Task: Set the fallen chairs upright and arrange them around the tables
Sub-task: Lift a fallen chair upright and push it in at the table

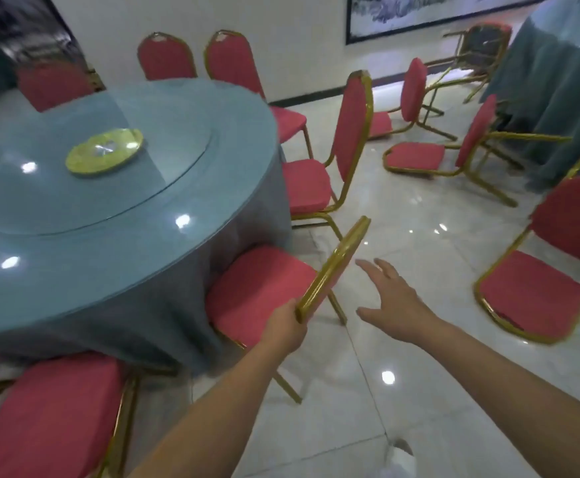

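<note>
A red-cushioned chair with a gold frame (261, 288) stands upright at the near right edge of the round blue table (116, 215), seat tucked toward the cloth. My left hand (287, 327) grips the lower corner of its backrest frame. My right hand (394, 300) hovers open just right of the backrest, fingers spread, touching nothing. Several more red chairs lie tipped over on the floor: two (416, 157) in the middle distance, one (544, 288) at the right, another (482, 46) upside down by the far table.
Upright chairs ring the blue table: one (319, 174) just beyond mine, two (167, 56) at the back, one (50, 419) at the near left. A yellow-green plate (104, 150) sits on the turntable. A second draped table (557, 81) fills the far right. Glossy tile floor lies between.
</note>
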Demonstrator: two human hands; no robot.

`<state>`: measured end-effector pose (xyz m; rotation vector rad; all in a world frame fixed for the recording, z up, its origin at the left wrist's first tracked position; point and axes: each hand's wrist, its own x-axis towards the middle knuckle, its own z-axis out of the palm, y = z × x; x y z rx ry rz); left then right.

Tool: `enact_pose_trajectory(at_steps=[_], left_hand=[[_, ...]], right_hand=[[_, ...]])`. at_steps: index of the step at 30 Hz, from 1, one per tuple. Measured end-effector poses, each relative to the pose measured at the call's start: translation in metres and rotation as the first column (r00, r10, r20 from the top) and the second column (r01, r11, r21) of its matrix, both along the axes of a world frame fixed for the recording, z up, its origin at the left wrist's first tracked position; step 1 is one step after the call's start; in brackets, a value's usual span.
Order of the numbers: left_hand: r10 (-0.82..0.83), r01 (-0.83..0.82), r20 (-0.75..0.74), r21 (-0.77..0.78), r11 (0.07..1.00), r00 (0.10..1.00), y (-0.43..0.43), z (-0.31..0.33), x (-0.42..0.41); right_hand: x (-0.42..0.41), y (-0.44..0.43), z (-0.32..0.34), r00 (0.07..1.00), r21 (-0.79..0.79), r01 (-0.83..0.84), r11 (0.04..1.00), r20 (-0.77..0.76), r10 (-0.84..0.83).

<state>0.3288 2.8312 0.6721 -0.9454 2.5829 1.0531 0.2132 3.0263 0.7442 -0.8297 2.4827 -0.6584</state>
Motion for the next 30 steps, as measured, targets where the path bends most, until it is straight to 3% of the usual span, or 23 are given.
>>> enact_pose_trajectory(at_steps=[3, 7, 10, 12, 23, 30], left_hand=[[0.056, -0.056, 0.012, 0.05, 0.997, 0.998, 0.008, 0.014, 0.011], [0.073, -0.072, 0.091, -0.017, 0.997, 0.993, 0.019, 0.018, 0.057], [0.066, -0.062, 0.161, -0.028, 0.998, 0.985, 0.028, 0.016, 0.104], [0.088, -0.083, 0.19, -0.033, 0.996, 0.978, 0.031, 0.016, 0.133], [0.182, -0.183, 0.237, -0.016, 0.983, 0.954, 0.009, 0.011, 0.233], [0.311, -0.314, 0.1, 0.01, 0.949, 0.945, -0.053, 0.013, 0.236]], right_hand=[[-0.046, -0.016, -0.004, 0.982, 0.08, -0.119, 0.99, -0.137, 0.129], [-0.077, -0.042, -0.021, 0.939, 0.246, -0.26, 0.934, -0.161, 0.304], [-0.065, -0.049, -0.037, 0.809, 0.311, -0.513, 0.8, -0.137, 0.572], [-0.046, -0.045, -0.05, 0.74, 0.271, -0.617, 0.739, -0.121, 0.662], [0.041, -0.078, -0.063, 0.662, 0.275, -0.707, 0.652, -0.07, 0.747], [0.058, -0.154, -0.042, 0.723, 0.31, -0.638, 0.705, -0.072, 0.687]])
